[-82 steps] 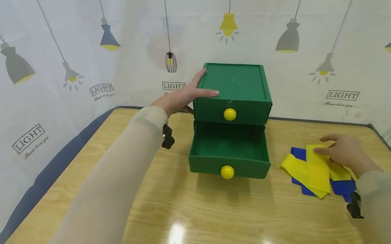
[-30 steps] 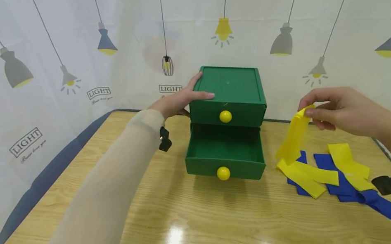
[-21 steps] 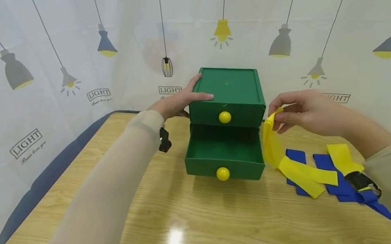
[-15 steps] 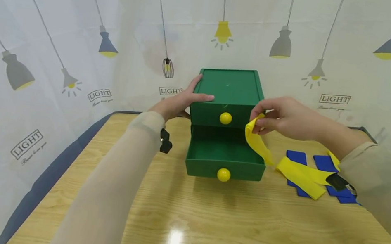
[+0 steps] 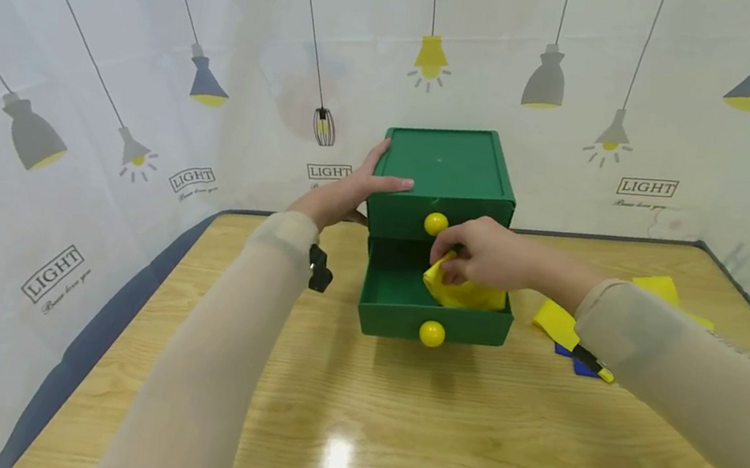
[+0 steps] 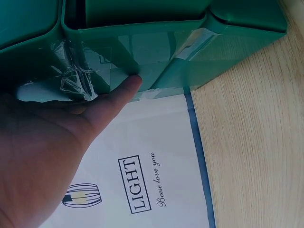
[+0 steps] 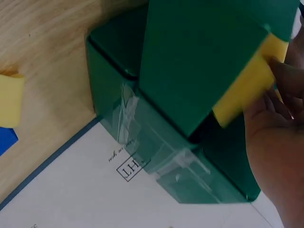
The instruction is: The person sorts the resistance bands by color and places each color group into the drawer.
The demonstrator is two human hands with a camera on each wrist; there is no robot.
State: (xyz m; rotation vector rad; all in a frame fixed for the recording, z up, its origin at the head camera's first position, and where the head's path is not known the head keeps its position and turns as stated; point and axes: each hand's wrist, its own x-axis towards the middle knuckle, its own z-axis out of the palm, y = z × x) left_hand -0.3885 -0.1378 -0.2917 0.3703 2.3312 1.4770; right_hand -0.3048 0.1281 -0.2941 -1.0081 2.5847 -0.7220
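A green drawer cabinet stands at the back of the table, its drawer below the top one pulled out. My left hand rests on the cabinet's upper left, thumb on the top near the front edge. One straight finger presses the taped side in the left wrist view. My right hand pinches a yellow cloth strip over the pulled-out drawer. Most of that strip lies bunched inside, against the drawer's right side. In the right wrist view, the yellow strip shows between drawer wall and fingers.
Right of the cabinet lie a yellow strip and a blue strip, partly hidden by my right sleeve. Another yellow strip lies farther right. Yellow knobs stick out from the drawer fronts. A printed curtain hangs behind.
My right hand has picked a yellow strip from the pile, carried it left, and lowered it into the pulled-out drawer. The left hand has stayed on the cabinet.
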